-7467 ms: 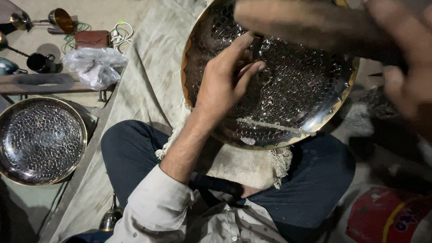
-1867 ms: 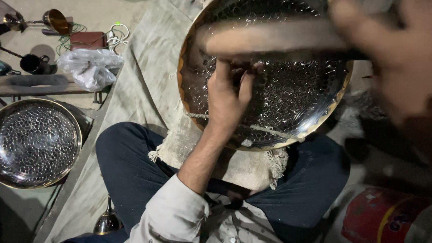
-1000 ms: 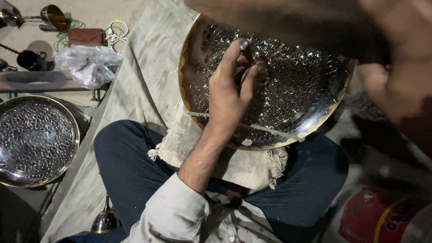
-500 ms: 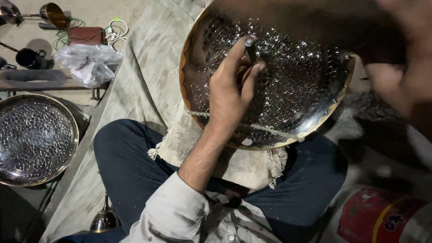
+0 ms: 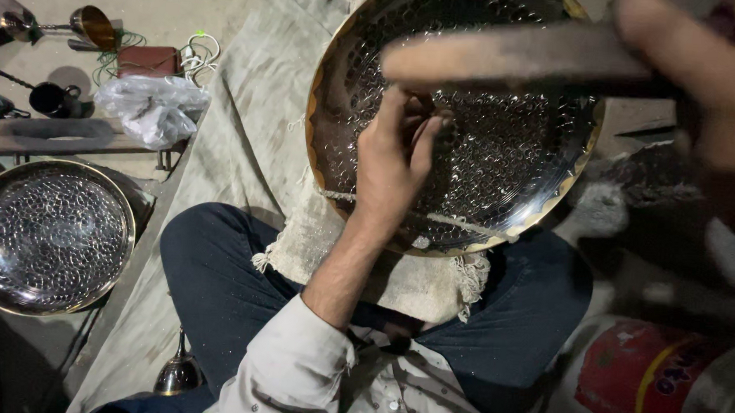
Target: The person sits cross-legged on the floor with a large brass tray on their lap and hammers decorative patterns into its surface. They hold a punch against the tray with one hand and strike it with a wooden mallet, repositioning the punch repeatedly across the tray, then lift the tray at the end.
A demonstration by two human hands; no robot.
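A large round hammered metal plate [image 5: 501, 179] with a brass-coloured rim rests on a frayed cloth [image 5: 414, 279] over my crossed legs. My left hand [image 5: 390, 162] lies on the plate's left half, its fingers pinched around a small metal punch that is mostly hidden by them. My right hand [image 5: 708, 77] is blurred and close to the camera at the top right. It grips a wooden hammer handle [image 5: 514, 56] that stretches left across the plate, just above my left fingers.
A second hammered plate [image 5: 48, 234] lies on the floor at the left. Behind it are a wooden plank [image 5: 48, 135], a plastic bag [image 5: 153, 110], a brown box [image 5: 147, 61] and metal cups [image 5: 90, 25]. A red container [image 5: 649, 384] stands bottom right, a small metal goblet [image 5: 178, 372] by my knee.
The wooden handle has swung down from the top edge and now lies across the plate. My left hand has slid slightly lower on the plate, and its fingers now cover the punch.
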